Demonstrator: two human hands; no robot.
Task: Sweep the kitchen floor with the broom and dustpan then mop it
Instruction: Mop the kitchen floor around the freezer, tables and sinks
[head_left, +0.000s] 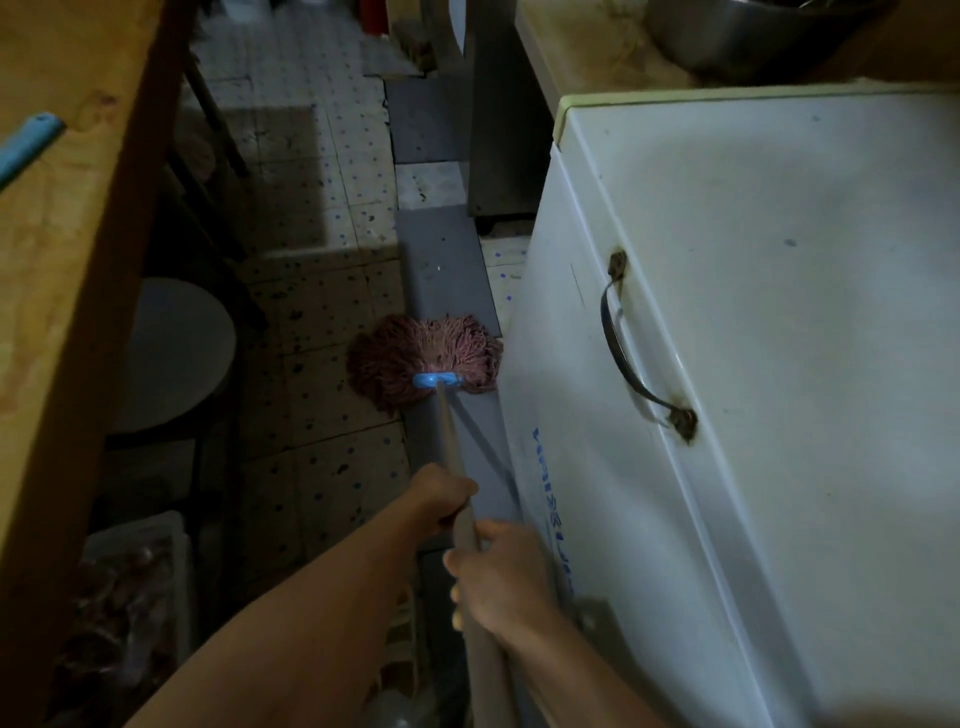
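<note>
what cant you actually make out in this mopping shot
Head view only:
- Metal bowl: contents cut off by the top edge.
- Blue lettering on the white chest freezer: too steep and dim to read.
- Floor under the mop head: covered by strands.
- Plastic crate: contents too dark to identify.

On my right I see a white chest freezer (753, 338) with a rusty metal handle (631, 353). A wooden table (67, 218) runs along my left, a round stool (174, 358) tucked beneath it.
</note>
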